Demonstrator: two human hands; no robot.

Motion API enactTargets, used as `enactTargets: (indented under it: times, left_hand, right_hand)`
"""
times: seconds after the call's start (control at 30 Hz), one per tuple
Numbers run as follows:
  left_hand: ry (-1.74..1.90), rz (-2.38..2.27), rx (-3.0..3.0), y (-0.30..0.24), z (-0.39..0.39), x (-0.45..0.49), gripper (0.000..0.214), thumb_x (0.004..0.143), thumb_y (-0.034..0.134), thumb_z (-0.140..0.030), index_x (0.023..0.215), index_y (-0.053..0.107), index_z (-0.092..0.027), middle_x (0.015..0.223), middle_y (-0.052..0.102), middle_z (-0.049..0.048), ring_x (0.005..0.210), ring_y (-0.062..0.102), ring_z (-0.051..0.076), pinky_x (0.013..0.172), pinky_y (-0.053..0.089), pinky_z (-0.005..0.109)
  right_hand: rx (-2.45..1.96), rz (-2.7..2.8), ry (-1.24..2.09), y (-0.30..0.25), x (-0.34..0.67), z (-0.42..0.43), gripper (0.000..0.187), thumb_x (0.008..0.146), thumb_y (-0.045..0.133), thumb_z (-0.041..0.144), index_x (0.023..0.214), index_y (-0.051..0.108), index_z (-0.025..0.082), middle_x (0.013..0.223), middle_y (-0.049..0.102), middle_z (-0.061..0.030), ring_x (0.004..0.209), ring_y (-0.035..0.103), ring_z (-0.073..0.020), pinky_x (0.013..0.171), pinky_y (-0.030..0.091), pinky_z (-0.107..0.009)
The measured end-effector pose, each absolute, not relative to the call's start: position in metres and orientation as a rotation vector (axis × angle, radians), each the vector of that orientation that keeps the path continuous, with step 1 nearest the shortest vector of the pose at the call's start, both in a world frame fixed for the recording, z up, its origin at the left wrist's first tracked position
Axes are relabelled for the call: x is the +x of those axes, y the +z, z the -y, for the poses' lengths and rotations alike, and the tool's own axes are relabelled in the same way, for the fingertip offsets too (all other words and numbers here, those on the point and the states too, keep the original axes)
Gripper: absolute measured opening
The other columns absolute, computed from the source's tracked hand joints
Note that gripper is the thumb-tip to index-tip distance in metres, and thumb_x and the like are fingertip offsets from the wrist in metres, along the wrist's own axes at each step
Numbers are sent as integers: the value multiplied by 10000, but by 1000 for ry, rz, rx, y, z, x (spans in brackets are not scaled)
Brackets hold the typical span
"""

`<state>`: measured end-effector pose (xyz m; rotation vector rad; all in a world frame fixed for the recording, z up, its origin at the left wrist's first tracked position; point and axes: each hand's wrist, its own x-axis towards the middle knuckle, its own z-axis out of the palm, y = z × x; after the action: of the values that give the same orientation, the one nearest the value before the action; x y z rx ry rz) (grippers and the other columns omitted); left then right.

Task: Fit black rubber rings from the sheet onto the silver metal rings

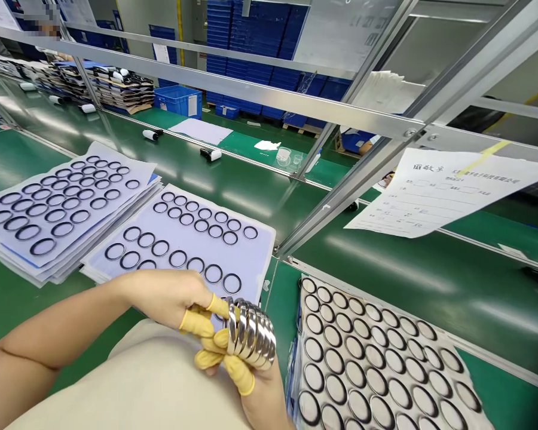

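Both hands are clenched on a stack of shiny silver metal rings (250, 332), the rings standing on edge side by side, held just above the near tray. The left hand (161, 297) grips from the left and the right hand (262, 397) supports from below. Yellow rubber finger cots (240, 375) cover the fingertips.

Just right of the grip is a white moulded tray (305, 377), its round recesses filled with pale discs with dark rims, in tight rows. Just ahead lies a pale lavender sheet (260, 239) with black-rimmed rings set out in rows – more rings on a thick pile of white sheets (9, 251) to the left.

All of this sits on a glossy green conveyor belt (430, 269) under an aluminium frame (341, 113), with a printed paper form (448, 191) hanging from it. Farther back are a blue plastic crate (178, 100) and tall stacks of blue bins (260, 60).
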<state>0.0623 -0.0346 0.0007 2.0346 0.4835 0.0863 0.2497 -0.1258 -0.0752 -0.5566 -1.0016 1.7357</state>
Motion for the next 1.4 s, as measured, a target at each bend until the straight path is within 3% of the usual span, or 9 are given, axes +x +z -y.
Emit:
enactTargets:
  times: [0.3,0.53,0.7,0.8,0.9,1.07,1.27,1.4]
  left_hand:
    - [124,-483,1346,-2,41,63,289,883,610,-385,1037,671,-148,525,606,-25,312,368,45,323,335,127]
    - [120,-274,1116,-9,41,67,433,896,567,-478,1090,656,-102,523,645,15,321,480,82,301,325,148]
    - [6,-245,1202,-9,46,71,403,930,504,-471,1027,669,-117,501,636,8,302,465,86,292,319,156]
    - [-9,-238,1226,-8,48,73,386,934,496,-468,910,678,-128,447,596,-6,298,450,83,304,326,154]
    - [-8,-237,1147,-10,46,74,322,898,572,-435,909,666,-127,429,581,-22,288,454,84,292,315,149]
    - [84,-270,984,-19,35,69,324,852,639,-392,980,664,-96,482,629,-3,314,500,97,325,367,168]
    - [183,-318,902,-26,31,71,331,786,698,-358,974,690,-85,535,651,5,449,566,111,456,456,196]
    - [178,-306,907,-27,33,75,384,780,703,-397,1005,686,-87,548,653,1,461,568,112,485,462,211]
  right_hand:
    - [-632,1126,1625,-72,249,124,223,858,661,408,952,778,243,804,776,-69,683,699,-194,650,579,-314]
    - [-668,1376,1495,-67,253,120,207,867,633,428,967,770,310,857,772,-21,751,691,-212,753,569,-326]
    - [-660,1426,1693,-69,254,119,603,716,669,665,1158,683,255,983,749,-76,992,661,-311,937,503,-436]
    - [-628,1384,1751,-73,255,121,739,657,703,689,1234,620,236,1026,735,-108,1093,623,-337,959,487,-474]
    - [-643,1352,1749,-77,257,124,799,645,704,699,1267,583,212,1058,720,-133,1134,601,-341,974,474,-478]
    - [-786,1351,1740,-77,263,130,799,627,697,721,1214,624,183,1061,710,-156,1170,574,-363,989,461,-469]
    - [-658,1309,1758,-75,263,129,602,750,663,607,1199,624,208,1108,700,-155,1153,597,-341,967,477,-488]
    - [-589,1319,1678,-76,261,126,582,760,656,584,1201,617,207,1102,703,-162,1127,618,-344,961,479,-505]
